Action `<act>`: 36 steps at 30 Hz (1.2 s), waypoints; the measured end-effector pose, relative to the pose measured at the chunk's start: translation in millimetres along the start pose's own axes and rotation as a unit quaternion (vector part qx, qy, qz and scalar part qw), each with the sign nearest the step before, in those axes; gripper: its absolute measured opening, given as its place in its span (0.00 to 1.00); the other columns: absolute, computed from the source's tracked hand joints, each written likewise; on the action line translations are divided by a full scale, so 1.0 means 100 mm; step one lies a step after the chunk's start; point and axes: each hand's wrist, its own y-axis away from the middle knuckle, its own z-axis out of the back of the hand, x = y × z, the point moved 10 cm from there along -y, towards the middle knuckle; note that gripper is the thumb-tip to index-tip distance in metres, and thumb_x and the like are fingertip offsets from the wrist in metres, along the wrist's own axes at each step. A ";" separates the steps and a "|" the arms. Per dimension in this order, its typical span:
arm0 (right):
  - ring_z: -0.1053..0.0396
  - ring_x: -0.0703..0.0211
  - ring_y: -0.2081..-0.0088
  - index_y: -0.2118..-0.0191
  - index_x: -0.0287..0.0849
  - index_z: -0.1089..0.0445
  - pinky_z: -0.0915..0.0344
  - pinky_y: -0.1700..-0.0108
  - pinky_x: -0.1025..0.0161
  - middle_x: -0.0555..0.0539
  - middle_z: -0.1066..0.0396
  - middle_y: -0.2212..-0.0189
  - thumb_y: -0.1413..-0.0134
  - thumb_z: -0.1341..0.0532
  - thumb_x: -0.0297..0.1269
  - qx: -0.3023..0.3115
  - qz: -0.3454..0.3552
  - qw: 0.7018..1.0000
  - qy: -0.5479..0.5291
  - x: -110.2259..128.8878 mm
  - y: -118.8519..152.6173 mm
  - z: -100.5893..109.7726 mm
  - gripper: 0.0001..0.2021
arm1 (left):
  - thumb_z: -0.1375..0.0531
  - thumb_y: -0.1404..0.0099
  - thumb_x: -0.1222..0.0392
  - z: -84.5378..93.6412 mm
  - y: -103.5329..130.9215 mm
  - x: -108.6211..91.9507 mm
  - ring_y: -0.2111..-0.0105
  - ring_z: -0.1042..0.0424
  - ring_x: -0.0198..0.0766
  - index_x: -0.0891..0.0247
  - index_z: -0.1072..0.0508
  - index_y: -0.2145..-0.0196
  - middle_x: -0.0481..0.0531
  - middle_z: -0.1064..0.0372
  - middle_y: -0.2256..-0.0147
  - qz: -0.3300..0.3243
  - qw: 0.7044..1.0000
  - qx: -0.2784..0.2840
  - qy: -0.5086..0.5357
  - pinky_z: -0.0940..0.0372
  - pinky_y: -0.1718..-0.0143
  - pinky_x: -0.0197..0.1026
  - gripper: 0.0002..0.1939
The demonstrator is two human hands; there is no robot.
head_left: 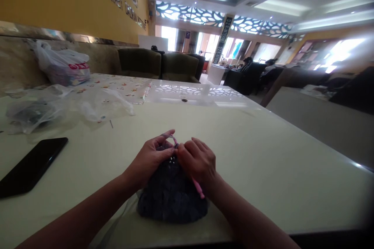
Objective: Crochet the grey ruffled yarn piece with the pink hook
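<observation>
A dark grey crocheted piece (172, 192) rests at the table's near edge, below and between my hands. My left hand (154, 155) pinches its upper edge, with a strand of grey yarn (166, 136) running over the raised index finger. In my right hand (200, 159) is a pink crochet hook (198, 188); its handle sticks out below the palm toward me. The hook's tip end shows by the left fingers, close to the yarn. Both hands meet at the top of the piece, and my fingers hide part of the stitches there.
A black phone (33, 165) lies on the pale table (263, 171) at the left. Behind it are a clear plastic bag (35, 114) with something dark inside, a crumpled bag (106, 105) and a full white carrier bag (64, 64). Armchairs (179, 66) stand beyond the table.
</observation>
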 end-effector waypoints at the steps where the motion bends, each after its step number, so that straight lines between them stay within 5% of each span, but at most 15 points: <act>1: 0.35 0.60 0.71 0.65 0.41 0.30 0.32 0.54 0.56 0.48 0.32 0.74 0.39 0.41 0.28 -0.004 0.006 1.000 0.008 0.04 0.01 0.02 0.04 | 0.31 0.44 0.63 -0.04 0.00 0.04 0.66 0.31 0.33 0.60 0.27 0.44 0.45 0.31 0.69 0.026 0.999 0.015 0.032 0.38 0.57 0.37 0.29; 4: 0.33 0.60 0.70 0.62 0.43 0.31 0.32 0.46 0.50 0.49 0.30 0.72 0.42 0.39 0.27 -0.046 0.030 0.998 -0.024 0.13 0.03 0.13 0.05 | 0.32 0.46 0.68 -0.16 0.04 0.11 0.68 0.30 0.32 0.63 0.25 0.47 0.47 0.29 0.69 0.107 0.985 0.080 0.113 0.36 0.60 0.36 0.27; 8: 0.30 0.61 0.71 0.60 0.44 0.31 0.27 0.50 0.52 0.50 0.29 0.72 0.43 0.39 0.25 -0.091 0.009 0.984 -0.151 0.06 0.01 0.25 0.07 | 0.34 0.48 0.70 -0.15 0.05 -0.02 0.68 0.27 0.35 0.65 0.26 0.46 0.51 0.25 0.69 0.103 0.976 0.123 0.150 0.34 0.61 0.37 0.29; 13: 0.27 0.62 0.69 0.65 0.43 0.29 0.29 0.65 0.65 0.49 0.25 0.71 0.41 0.42 0.25 -0.024 -0.113 0.933 -0.342 -0.23 -0.05 0.16 0.07 | 0.36 0.48 0.68 -0.05 0.00 -0.08 0.68 0.26 0.37 0.65 0.25 0.46 0.53 0.23 0.67 0.077 0.980 0.151 0.107 0.33 0.62 0.36 0.29; 19: 0.30 0.62 0.72 0.71 0.41 0.28 0.35 0.71 0.66 0.49 0.27 0.74 0.37 0.43 0.32 0.064 -0.230 0.845 -0.478 -0.43 0.04 -0.07 0.11 | 0.34 0.49 0.68 -0.09 0.00 -0.05 0.71 0.29 0.32 0.66 0.22 0.50 0.50 0.26 0.68 0.071 0.979 0.154 0.110 0.36 0.68 0.32 0.26; 21: 0.29 0.62 0.72 0.69 0.41 0.28 0.33 0.70 0.66 0.49 0.27 0.73 0.37 0.43 0.33 0.057 -0.209 0.865 -0.452 -0.41 0.02 -0.07 0.10 | 0.32 0.48 0.67 -0.17 0.02 0.02 0.69 0.28 0.34 0.62 0.23 0.49 0.50 0.24 0.67 0.083 0.979 0.155 0.103 0.35 0.64 0.34 0.26; 25: 0.26 0.60 0.68 0.63 0.42 0.27 0.30 0.64 0.64 0.46 0.23 0.68 0.41 0.40 0.29 -0.017 -0.070 0.967 -0.245 -0.17 -0.09 0.15 0.04 | 0.31 0.44 0.63 -0.31 0.08 0.08 0.61 0.26 0.40 0.61 0.21 0.51 0.54 0.22 0.62 0.056 0.984 0.164 0.036 0.37 0.53 0.41 0.21; 27: 0.25 0.59 0.67 0.61 0.41 0.26 0.30 0.63 0.63 0.44 0.23 0.67 0.41 0.39 0.28 -0.040 -0.048 0.980 -0.191 -0.11 -0.10 0.21 0.05 | 0.32 0.41 0.60 -0.31 0.09 0.03 0.58 0.27 0.42 0.61 0.21 0.52 0.54 0.22 0.60 0.025 0.984 0.174 -0.010 0.38 0.51 0.42 0.18; 32: 0.32 0.65 0.77 0.68 0.42 0.28 0.35 0.74 0.69 0.51 0.28 0.76 0.39 0.41 0.31 -0.042 -0.212 0.929 -0.299 -0.39 -0.01 0.18 0.07 | 0.48 0.29 0.45 -0.10 0.04 -0.08 0.43 0.36 0.48 0.58 0.22 0.51 0.54 0.28 0.47 -0.015 0.960 0.213 -0.180 0.49 0.39 0.45 0.22; 36: 0.36 0.66 0.80 0.71 0.42 0.28 0.39 0.78 0.70 0.53 0.31 0.81 0.41 0.41 0.35 -0.064 -0.295 0.891 -0.339 -0.57 0.07 0.17 0.09 | 0.40 0.35 0.45 0.19 -0.14 -0.25 0.34 0.50 0.51 0.56 0.22 0.50 0.53 0.34 0.40 -0.091 0.950 0.087 -0.285 0.63 0.34 0.46 0.20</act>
